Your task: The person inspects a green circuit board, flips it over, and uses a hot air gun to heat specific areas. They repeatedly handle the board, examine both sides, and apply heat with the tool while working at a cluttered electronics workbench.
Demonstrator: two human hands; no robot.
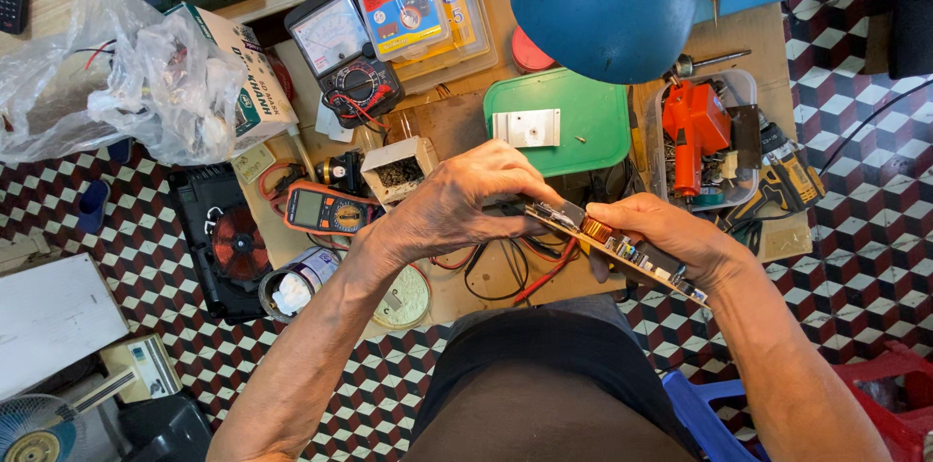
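Circuit board held in both hands above the lap, in front of a low work surface.

The left hand (457, 205) closes its grip over the near end of the circuit board (612, 246); the right hand (671, 234) closes its grip on the far end, thumb on top, so the long, narrow board lies tilted and steady between them with its parts facing up. A copper coil (596, 229) on the board sits between the two hands. The wooden surface (457, 122) carries a green tray (593, 122) with a small metal plate (526, 128), an orange meter (326, 210), a black dial meter (348, 59) and a clear tub (739, 93) of tools. A blue lamp shade (603, 5) hangs over it. The floor (846, 258) is checkered tile.
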